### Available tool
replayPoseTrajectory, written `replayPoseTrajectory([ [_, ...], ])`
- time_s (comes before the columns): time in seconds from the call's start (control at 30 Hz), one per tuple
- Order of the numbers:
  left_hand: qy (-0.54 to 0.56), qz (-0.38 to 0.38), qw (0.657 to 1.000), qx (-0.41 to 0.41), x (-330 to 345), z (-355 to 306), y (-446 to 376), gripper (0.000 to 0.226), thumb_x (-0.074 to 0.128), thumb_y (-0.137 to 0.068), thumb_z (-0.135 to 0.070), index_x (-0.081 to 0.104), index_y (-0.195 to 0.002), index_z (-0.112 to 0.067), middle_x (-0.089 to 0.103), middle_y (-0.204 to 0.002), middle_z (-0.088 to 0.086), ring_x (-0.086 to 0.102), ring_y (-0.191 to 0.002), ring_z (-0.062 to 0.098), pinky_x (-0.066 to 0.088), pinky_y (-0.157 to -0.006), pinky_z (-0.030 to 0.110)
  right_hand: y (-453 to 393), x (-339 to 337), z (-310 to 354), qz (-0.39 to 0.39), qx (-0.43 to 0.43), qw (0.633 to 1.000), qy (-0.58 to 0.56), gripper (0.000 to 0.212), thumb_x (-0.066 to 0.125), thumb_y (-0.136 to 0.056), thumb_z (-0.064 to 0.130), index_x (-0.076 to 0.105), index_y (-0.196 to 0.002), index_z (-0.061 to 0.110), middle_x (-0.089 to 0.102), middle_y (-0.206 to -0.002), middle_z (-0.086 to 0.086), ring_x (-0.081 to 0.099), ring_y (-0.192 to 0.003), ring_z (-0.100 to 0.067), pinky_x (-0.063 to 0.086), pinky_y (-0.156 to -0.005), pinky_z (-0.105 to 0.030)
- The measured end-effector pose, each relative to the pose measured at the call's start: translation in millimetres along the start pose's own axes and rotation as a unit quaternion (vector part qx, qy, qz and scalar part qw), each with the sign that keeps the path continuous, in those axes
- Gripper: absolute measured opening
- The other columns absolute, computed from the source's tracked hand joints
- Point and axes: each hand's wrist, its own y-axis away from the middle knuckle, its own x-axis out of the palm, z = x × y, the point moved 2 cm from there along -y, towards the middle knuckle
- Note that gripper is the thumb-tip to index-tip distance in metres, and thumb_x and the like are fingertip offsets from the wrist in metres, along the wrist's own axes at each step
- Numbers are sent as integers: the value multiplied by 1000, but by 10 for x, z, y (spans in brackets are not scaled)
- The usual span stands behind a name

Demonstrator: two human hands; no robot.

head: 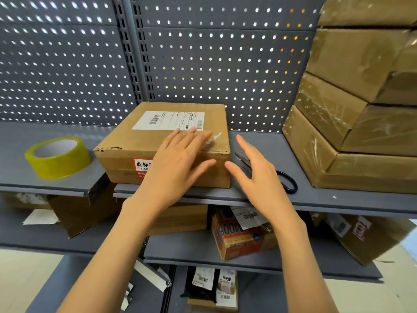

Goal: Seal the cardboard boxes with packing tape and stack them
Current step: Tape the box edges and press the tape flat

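Observation:
A closed cardboard box (135, 141) with a white shipping label and a red sticker sits on the grey shelf (259, 195). My left hand (180, 159) lies flat over its near right top edge, fingers straight, thumb down the front face. My right hand (255, 170) hovers open just right of the box, apart from it. A roll of yellowish packing tape (57, 157) lies on the shelf to the left. Black scissors (286, 179) lie on the shelf, partly hidden behind my right hand. A stack of tape-wrapped boxes (352, 109) stands at the right.
A perforated grey back panel (225, 64) closes off the shelf behind. Lower shelves hold more cartons, including an orange printed carton (239, 240) and a brown box (370, 238). Small labelled packets (212, 283) sit on the bottom level.

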Motion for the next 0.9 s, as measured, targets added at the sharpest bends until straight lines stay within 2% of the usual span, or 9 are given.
replayPoseTrajectory([
  [0.13, -16, -76, 996, -45, -245, 6, 41, 37, 47, -93, -41, 64, -114, -15, 68, -106, 2, 62, -100, 25, 39, -84, 33, -46, -61, 93, -57, -30, 991, 114, 48, 48, -98, 36, 39, -143, 23, 48, -138, 9, 40, -128, -10, 31, -98, -21],
  [0.27, -24, -116, 988, -101, -414, 128, 172, 31, 51, -92, -38, 68, -101, -13, 70, -95, 3, 64, -87, 25, 44, -72, 34, -56, -115, 211, -63, -58, 984, 158, 42, 51, -97, 37, 48, -137, 25, 52, -129, 9, 43, -119, -10, 34, -94, -26],
  [0.4, -52, -134, 978, -151, -492, 269, 361, 29, 49, -91, -39, 68, -97, -17, 69, -93, 0, 59, -84, 23, 38, -67, 32, -70, -136, 293, -54, -76, 982, 163, 39, 53, -96, 33, 52, -134, 22, 54, -127, 6, 45, -118, -12, 36, -96, -30],
  [0.6, -67, -162, 961, -212, -626, 450, 614, 28, 51, -92, -38, 68, -96, -15, 69, -89, 3, 62, -83, 30, 46, -67, 39, -179, 63, 511, -82, -131, 967, 201, 31, 57, -94, 24, 59, -124, 14, 59, -115, -1, 49, -108, -19, 37, -91, -32],
  [0.73, -79, -163, 955, -234, -713, 691, 795, 29, 51, -92, -40, 68, -93, -17, 69, -91, 2, 62, -88, 28, 47, -71, 41, -247, 335, 744, -56, -141, 966, 207, 33, 55, -95, 26, 58, -125, 14, 59, -116, -2, 49, -110, -21, 36, -93, -34],
  [0.9, -88, -171, 953, -235, -832, 1154, 942, 27, 53, -91, -39, 68, -90, -17, 68, -85, 2, 62, -83, 29, 45, -65, 39, -365, 725, 1084, -53, -152, 963, 217, 29, 53, -96, 28, 59, -122, 15, 58, -118, -2, 49, -111, -21, 36, -94, -34],
])
